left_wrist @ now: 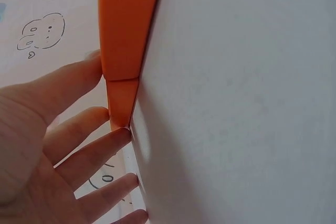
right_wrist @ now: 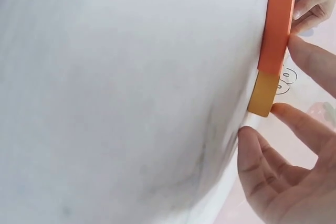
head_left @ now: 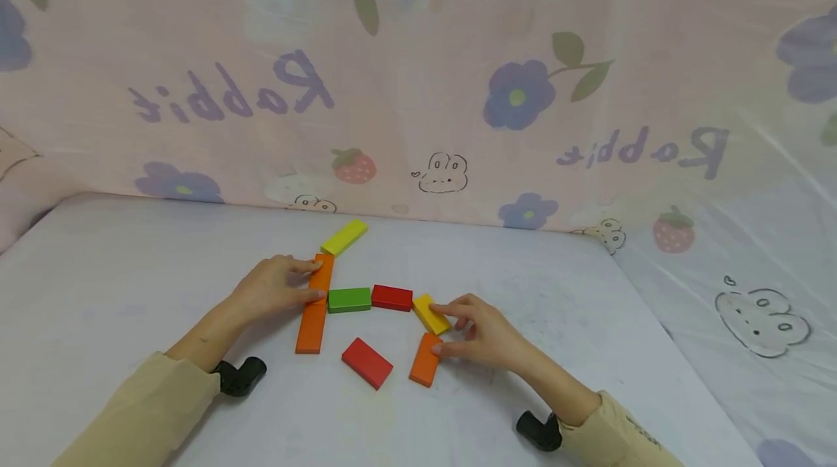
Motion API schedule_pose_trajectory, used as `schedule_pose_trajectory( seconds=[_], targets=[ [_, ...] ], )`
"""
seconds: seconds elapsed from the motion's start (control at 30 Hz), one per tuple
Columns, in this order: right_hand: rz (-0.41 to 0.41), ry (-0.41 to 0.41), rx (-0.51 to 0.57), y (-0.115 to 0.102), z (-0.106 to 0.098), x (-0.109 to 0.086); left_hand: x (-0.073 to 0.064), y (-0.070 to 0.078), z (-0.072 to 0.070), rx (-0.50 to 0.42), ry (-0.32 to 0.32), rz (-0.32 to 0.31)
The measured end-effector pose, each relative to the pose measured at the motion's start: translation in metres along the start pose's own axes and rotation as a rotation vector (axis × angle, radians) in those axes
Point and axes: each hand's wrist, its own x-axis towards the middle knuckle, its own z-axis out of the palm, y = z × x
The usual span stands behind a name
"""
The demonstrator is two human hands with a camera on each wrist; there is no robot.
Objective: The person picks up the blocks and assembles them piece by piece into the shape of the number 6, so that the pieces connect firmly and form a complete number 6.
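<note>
My left hand (head_left: 271, 289) touches the far orange block (head_left: 321, 277) of two laid end to end, its thumb close to their joint. In the left wrist view the fingers are spread, tips against the side of the orange blocks (left_wrist: 126, 30). My right hand (head_left: 487, 336) has its index fingertip on a dark yellow block (head_left: 431, 316) and its thumb on the orange block (head_left: 425, 360) below it. A green block (head_left: 349, 300) and a red block (head_left: 392, 298) lie between, linking the left orange pair to the dark yellow block.
A bright yellow block (head_left: 344, 237) slants away from the far end of the left orange pair. Inside the curve a separate red block (head_left: 368, 363) lies at an angle. The white table (head_left: 163, 256) ends at a printed cloth (head_left: 405, 89).
</note>
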Motion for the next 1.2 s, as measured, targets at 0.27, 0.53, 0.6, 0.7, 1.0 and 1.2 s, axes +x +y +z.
schedule_pose_trajectory(
  seconds=[0.27,0.53,0.6,0.7,1.0,1.2],
  targets=[
    [-0.008,0.016,-0.003,-0.002,0.004,0.0,0.0,0.0,-0.001,-0.005,0.005,0.003],
    [-0.017,0.018,-0.005,-0.001,0.006,0.001,0.0,-0.001,0.0,-0.007,0.016,0.023],
    [-0.018,0.015,-0.003,0.0,0.006,0.001,0.0,-0.001,0.0,-0.002,0.02,0.033],
    [-0.02,0.007,0.0,0.001,0.006,0.002,-0.001,0.0,0.001,0.005,0.024,0.052],
    [-0.007,-0.013,-0.001,0.001,0.004,0.001,-0.009,0.011,0.001,-0.012,0.053,0.112],
    [0.014,-0.015,-0.009,-0.001,0.003,0.0,-0.018,0.019,0.001,0.046,0.104,0.197]
  ],
)
